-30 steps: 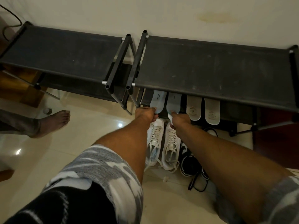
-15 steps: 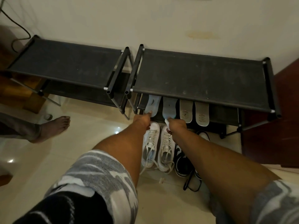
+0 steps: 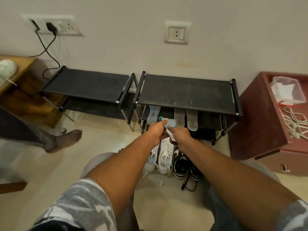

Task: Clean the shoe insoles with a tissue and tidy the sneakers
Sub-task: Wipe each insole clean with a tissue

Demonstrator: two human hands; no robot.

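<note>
Head view, left hand [image 3: 155, 131] fingers clamped on insole [image 3: 170, 123], right hand [image 3: 182, 135] fingers pinching tissue [image 3: 171, 135]; both above sneakers [image 3: 165, 157], by rack [image 3: 186, 90] edge

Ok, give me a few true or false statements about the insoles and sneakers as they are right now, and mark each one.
1. The left hand holds an insole. True.
2. The right hand is free. False: it grips a white tissue.
3. Three other insoles lie on the lower shelf of the right rack. True.
4. Both pairs of shoes stand on that rack's top shelf. False: the white pair and the black-and-white pair stand on the floor in front of it.
</note>
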